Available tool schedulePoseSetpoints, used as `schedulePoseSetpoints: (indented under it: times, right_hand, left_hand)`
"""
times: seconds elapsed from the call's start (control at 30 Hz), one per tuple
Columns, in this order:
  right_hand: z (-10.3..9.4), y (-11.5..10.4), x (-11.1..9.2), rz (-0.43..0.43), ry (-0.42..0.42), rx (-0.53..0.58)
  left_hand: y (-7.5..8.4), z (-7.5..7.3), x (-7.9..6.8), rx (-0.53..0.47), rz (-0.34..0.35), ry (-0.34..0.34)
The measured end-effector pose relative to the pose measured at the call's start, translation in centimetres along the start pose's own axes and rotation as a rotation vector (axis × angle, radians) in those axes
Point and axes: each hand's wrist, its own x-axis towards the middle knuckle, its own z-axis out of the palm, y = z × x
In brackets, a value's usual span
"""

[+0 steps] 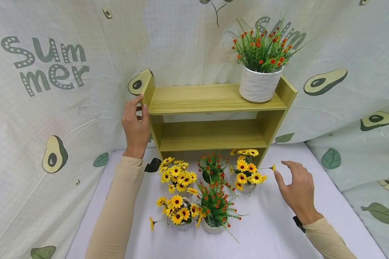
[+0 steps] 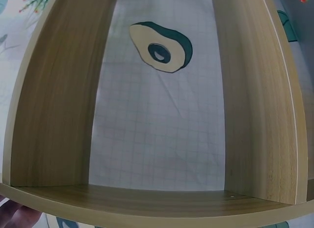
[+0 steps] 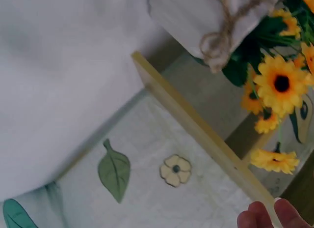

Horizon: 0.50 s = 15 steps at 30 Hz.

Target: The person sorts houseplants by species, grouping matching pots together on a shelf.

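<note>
My left hand [image 1: 136, 124] is at the upper left side panel of a light wooden shelf [image 1: 210, 102], its fingers loosely bent against the panel's outer side. In the left wrist view its fingertips [image 2: 19, 215] show outside that panel. My right hand [image 1: 299, 187] hovers above the table, thumb and fingers apart, holding nothing. Nearest to it is a potted sunflower plant [image 1: 246, 172] by the shelf's right leg; the right wrist view shows its twine bow [image 3: 228, 29]. A white ribbed pot [image 1: 260, 86] of red flowers stands on the top board at the right.
In front of the shelf stand two more sunflower pots [image 1: 179, 210] and two pots of red flowers [image 1: 215, 207] on the white table [image 1: 265, 230]. A cloth [image 1: 194, 46] with avocado prints hangs behind. The middle board [image 1: 214, 135] lies under the top one.
</note>
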Motion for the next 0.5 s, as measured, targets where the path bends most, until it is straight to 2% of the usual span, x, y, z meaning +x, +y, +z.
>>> schedulePoseSetpoints:
  times: [0.27,0.5]
  right_hand:
    - [2.5,1.7,-3.1,0.113,-0.204,-0.048]
    - [4.0,2.3,-4.6,0.182,-0.378,0.004]
  left_hand:
    - [0.0,0.0,0.1,-0.002,0.000,0.013]
    - [0.0,0.0,0.0,-0.006,0.004,0.012]
